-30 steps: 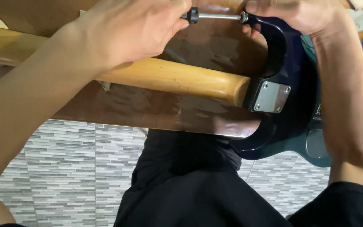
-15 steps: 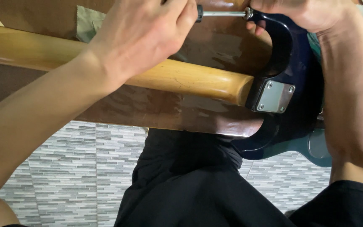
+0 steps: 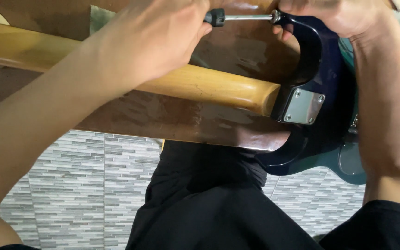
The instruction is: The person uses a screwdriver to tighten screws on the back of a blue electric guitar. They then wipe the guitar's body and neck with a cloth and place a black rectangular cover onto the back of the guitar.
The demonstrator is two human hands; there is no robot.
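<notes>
Single head-worn view, looking steeply down, very close over both hands, the brown counter edge, the lap and tiled floor below

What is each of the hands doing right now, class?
Left hand: closed on the screwdriver.
Right hand: closed over the guitar body's upper horn.

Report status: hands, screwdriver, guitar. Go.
Left hand gripping screwdriver, tip at strap button on upper horn. Right hand clamping dark blue guitar body. Wooden neck lies across brown table. Nothing blocking.
</notes>
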